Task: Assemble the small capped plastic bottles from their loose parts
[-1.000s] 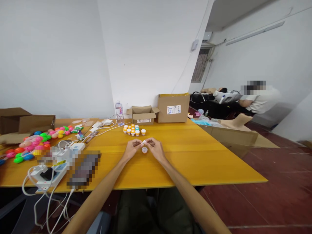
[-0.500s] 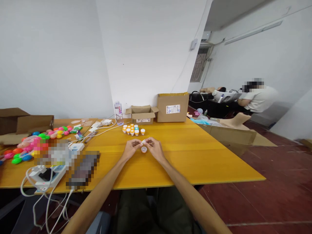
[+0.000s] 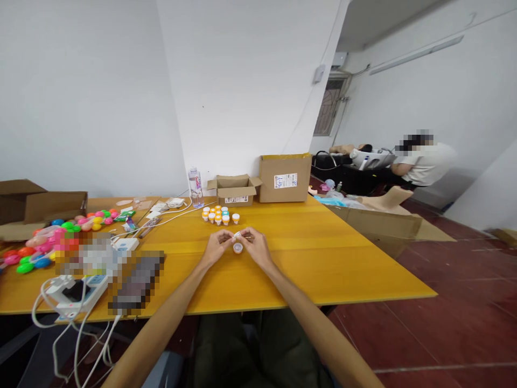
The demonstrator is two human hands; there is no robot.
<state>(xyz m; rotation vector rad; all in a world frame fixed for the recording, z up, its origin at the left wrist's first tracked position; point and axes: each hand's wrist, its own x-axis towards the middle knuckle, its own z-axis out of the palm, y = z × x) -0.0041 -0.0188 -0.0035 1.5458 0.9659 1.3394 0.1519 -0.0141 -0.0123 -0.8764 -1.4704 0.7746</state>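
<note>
A small white item [image 3: 237, 235] (too tiny to identify) is pinched between the fingertips of the left hand [image 3: 215, 249] and right hand [image 3: 256, 248], just above a little open pot [image 3: 238, 248] on the yellow tabletop [image 3: 323, 258]. Both grips are closed on it. A slip could drop it or knock the pot over.

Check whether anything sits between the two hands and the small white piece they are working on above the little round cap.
Nothing visible does. The left hand and right hand both pinch the small white piece directly at their fingertips. The round cap lies on the yellow table just below, between the hands.
</note>
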